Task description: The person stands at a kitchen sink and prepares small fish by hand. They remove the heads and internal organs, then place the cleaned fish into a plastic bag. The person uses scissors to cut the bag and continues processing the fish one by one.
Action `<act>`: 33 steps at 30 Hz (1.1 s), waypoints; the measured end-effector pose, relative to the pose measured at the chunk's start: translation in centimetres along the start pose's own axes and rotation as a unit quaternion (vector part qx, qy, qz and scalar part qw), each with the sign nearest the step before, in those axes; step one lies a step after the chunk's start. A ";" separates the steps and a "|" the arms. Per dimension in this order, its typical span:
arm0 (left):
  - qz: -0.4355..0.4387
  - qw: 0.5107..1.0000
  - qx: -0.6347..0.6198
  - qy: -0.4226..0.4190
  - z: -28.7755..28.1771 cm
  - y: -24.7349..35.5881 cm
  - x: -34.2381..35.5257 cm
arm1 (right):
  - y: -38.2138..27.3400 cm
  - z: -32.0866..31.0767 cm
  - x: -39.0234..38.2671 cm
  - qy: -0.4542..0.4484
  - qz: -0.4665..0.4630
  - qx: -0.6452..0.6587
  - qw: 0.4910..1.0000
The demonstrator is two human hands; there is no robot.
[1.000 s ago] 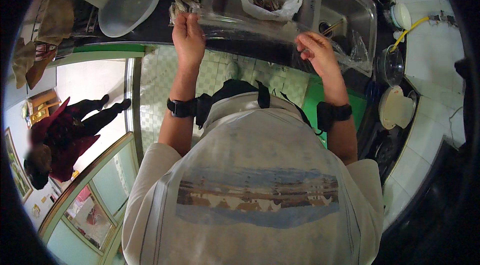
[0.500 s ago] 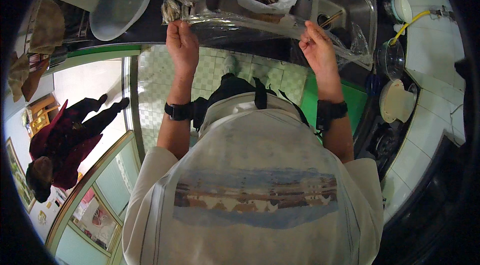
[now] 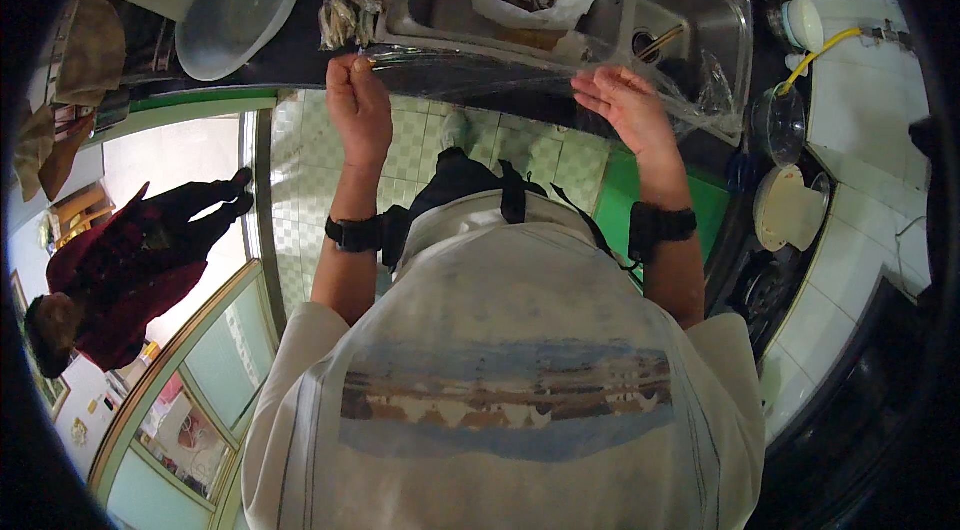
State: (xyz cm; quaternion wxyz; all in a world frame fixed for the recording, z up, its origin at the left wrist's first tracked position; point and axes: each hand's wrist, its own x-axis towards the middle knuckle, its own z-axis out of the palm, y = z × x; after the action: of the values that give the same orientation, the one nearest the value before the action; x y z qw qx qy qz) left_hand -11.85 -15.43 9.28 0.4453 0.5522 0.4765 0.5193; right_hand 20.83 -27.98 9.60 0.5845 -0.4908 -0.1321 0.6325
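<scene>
My left hand (image 3: 359, 110) pinches one end of a clear plastic sheet or bag (image 3: 470, 62), stretched along the counter's front edge. My right hand (image 3: 628, 108) is over the sheet's right part, fingers stretched out and apart; whether they touch the plastic is hard to tell. Beyond my left hand, a pile of small dried fish (image 3: 352, 6) lies on the dark counter. A white plastic bag (image 3: 483, 8), its mouth wide, stands in the sink with more dark, dried pieces inside.
The steel double sink (image 3: 420, 0) holds chopsticks (image 3: 662, 40) in its right basin. A translucent tub (image 3: 243, 5) stands left. Right are a glass bowl (image 3: 778, 125), a yellow hose (image 3: 825, 50) and a stove (image 3: 765, 285). A person (image 3: 140, 250) stands beyond the doorway at left.
My right hand has moved left and toward me, its pinch loosened into stretched fingers. My left hand has come slightly nearer, still pinching the plastic. The person in the doorway has shifted.
</scene>
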 end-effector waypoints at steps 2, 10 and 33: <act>-0.010 1.000 -0.001 -0.003 0.1 0.2 -0.1 | 0.0 0.4 0.3 0.021 -0.014 0.088 0.996; -0.020 1.000 0.007 0.013 1.5 0.2 -0.5 | 0.1 1.8 1.6 0.101 -0.126 0.141 0.977; -0.017 0.989 0.149 -0.004 1.4 -4.9 -0.1 | 2.9 -1.8 1.9 0.159 -0.084 -0.060 0.982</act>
State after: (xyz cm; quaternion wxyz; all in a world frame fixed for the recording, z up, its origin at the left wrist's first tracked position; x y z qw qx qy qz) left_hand -10.82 -14.84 4.34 0.3694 0.6061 0.5560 0.4325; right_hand 20.79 -27.86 5.69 0.6188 -0.6064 -0.1157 0.4857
